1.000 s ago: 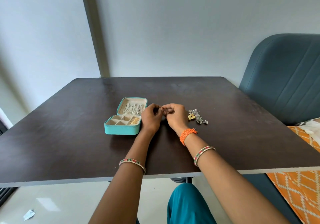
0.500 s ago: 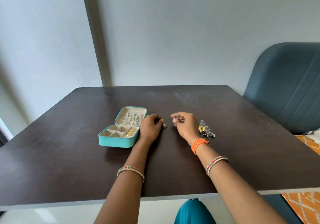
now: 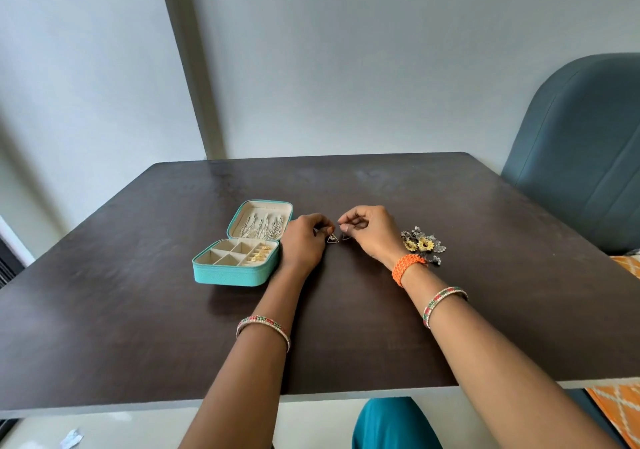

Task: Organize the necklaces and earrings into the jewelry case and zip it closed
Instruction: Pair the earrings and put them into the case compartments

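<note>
Two hands, each pinching a triangular earring

Left hand (image 3: 304,240) holds one triangle earring (image 3: 332,239), right hand (image 3: 370,232) the other (image 3: 346,237), beside the open teal jewelry case (image 3: 239,273).

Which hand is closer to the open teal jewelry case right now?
Left. The left hand sits right beside the jewelry case, at its right edge; the right hand is farther right, next to the loose earring pile.

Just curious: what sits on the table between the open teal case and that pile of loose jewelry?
In the head view, both hands: the left hand beside the case, the right hand near the pile, each pinching a small triangular earring.
</note>
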